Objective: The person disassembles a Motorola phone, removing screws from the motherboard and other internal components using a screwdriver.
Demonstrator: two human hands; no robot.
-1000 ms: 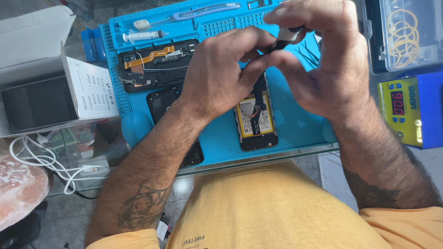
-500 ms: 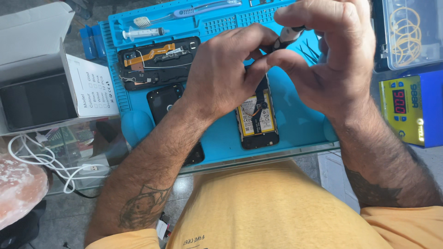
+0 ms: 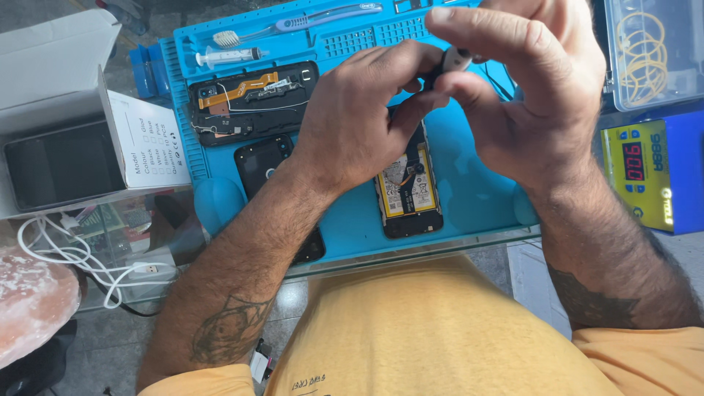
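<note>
Above the opened phone (image 3: 408,192), left hand (image 3: 359,125) & right hand (image 3: 528,95) both pinch a small dark tool (image 3: 449,62), prob. being readied; next needs steady aim at phone.

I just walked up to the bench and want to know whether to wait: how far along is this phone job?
Done: the phone lies opened, battery showing, its back cover off beside it. In hand: the left hand and right hand pinch a small tool above it. Left: the phone is still open, and a second frame lies apart.
</note>
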